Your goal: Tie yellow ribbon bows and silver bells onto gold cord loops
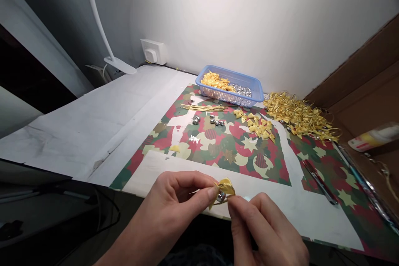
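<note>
Close to the table's front edge, my left hand (183,199) pinches a yellow ribbon bow (226,184) between thumb and fingertips. A shiny silver bell (221,196) sits against the bow's underside. My right hand (264,228) is closed at the bow's right side, its thumb and forefinger pinching a thin gold tie (220,203) that runs below the bell. The tie's far end is hidden in the fingers. Beyond my hands lie several gold tie strips (205,108), a few loose silver bells (217,122) and a group of yellow bows (260,126).
A blue basket (229,70) at the wall holds yellow bows and silver bells. Right of it is a heap of tied bows (299,114). Tweezers (320,182) lie on the camouflage-patterned sheet (215,145). A white bottle (374,136) and a lamp base (120,65) stand at the sides.
</note>
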Demonstrator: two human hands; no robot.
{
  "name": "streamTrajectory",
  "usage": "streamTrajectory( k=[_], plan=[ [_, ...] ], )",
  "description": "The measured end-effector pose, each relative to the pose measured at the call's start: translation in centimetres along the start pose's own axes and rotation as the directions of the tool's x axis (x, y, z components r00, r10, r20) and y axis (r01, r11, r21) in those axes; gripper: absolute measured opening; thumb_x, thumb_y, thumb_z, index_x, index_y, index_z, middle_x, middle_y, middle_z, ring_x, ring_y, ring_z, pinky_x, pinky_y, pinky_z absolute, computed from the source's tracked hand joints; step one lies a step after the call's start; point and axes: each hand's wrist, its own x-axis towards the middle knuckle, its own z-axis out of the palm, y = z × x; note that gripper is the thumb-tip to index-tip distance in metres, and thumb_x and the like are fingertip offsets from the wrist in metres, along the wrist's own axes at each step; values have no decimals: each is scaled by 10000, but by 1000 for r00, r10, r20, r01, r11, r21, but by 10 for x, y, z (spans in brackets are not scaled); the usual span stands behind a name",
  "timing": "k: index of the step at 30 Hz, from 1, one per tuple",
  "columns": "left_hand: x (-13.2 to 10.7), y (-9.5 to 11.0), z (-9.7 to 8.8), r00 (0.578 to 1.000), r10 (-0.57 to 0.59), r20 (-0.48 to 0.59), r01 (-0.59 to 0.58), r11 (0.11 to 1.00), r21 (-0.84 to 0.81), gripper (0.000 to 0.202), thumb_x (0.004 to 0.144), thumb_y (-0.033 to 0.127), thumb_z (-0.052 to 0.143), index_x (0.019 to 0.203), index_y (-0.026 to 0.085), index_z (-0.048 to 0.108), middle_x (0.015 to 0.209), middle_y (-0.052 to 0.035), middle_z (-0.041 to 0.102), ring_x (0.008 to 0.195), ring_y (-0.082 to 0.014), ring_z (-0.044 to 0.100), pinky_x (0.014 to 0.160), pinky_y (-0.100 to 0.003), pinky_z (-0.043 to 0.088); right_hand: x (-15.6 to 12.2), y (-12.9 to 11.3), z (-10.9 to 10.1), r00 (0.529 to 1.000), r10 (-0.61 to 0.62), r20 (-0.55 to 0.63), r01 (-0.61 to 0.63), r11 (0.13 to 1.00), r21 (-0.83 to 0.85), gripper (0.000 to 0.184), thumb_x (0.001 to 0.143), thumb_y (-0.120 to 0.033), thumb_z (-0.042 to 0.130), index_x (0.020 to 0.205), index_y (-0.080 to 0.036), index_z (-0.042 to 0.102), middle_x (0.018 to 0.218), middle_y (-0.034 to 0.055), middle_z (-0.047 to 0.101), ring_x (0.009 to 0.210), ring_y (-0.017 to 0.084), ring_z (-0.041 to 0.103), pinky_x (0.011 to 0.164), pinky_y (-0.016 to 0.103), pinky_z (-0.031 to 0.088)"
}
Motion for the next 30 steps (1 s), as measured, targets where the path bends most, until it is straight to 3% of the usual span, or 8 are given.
streamTrajectory(
  k=[9,13,17,23,30],
  plan=[
    [0,0,1,999,6,-41,-6,1000,-4,91,807,322,794,821,258,857,803,-19,790,813,-222,676,723,-262,522,-1,-7,6,983,184,5,-183,975,129,119,924,-109,614,891,-212,664,653,-30,432,526,103,440,487,241,326],
    [1,-2,5,1000,-25,-1,25,1000,-17,133,804,339,783,781,225,847,772,-36,777,811,-233,676,729,-275,518,1,-10,6,966,253,47,-257,949,184,144,947,-146,605,828,-215,646,658,-33,446,537,96,467,506,236,351],
    [1,-5,9,998,-36,42,38,998,-53,159,835,340,758,801,216,851,782,-41,769,804,-222,656,723,-273,505,3,-9,6,961,270,67,-278,940,197,156,954,-163,598,811,-214,635,661,-30,478,564,110,490,529,247,369],
    [0,-5,8,996,-55,65,66,981,-185,128,870,294,762,942,260,861,904,-30,816,911,-219,672,829,-270,504,5,-6,0,966,248,67,-257,941,219,127,938,-121,631,880,-230,663,700,-31,541,607,100,511,565,213,409],
    [-1,1,7,991,-102,84,124,944,-307,112,858,254,777,923,257,868,914,-34,828,947,-217,683,856,-257,497,3,-4,1,959,273,78,-285,920,268,161,957,-143,585,845,-224,668,689,-24,478,560,106,466,517,233,363]
  ],
)
